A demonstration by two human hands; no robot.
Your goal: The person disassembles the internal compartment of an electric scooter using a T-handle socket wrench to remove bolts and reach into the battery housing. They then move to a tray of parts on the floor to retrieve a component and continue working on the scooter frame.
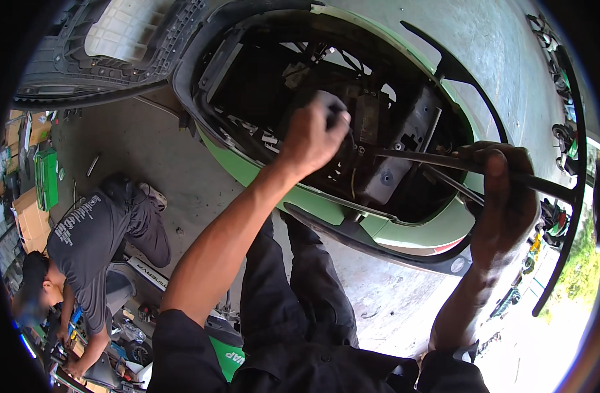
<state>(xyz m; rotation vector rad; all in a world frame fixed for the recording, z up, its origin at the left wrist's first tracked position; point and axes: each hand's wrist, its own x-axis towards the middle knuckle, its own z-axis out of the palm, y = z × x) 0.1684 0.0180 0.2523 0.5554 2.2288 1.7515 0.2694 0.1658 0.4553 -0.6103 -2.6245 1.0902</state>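
Observation:
My right hand (509, 190) is wrapped round the shaft of a dark T-handle wrench (437, 158). Its long crossbar stands close on the right, and its thin far end reaches a bolt area inside the open body of a green scooter (237, 160). Over the dark cavity, my left hand (316, 134) is closed with its fingers curled in. Its fingertips are in shadow, so whatever they may hold cannot be made out. A grey metal bracket (386, 178) lies beneath the wrench shaft inside the body.
The scooter's raised seat (116, 49) is at the upper left. On the left a co-worker in dark clothes (93, 229) bends over parts near a green box (46, 178) and cardboard. A black grab rail (470, 75) curves along the scooter's far right side. Several scooters stand at the far right.

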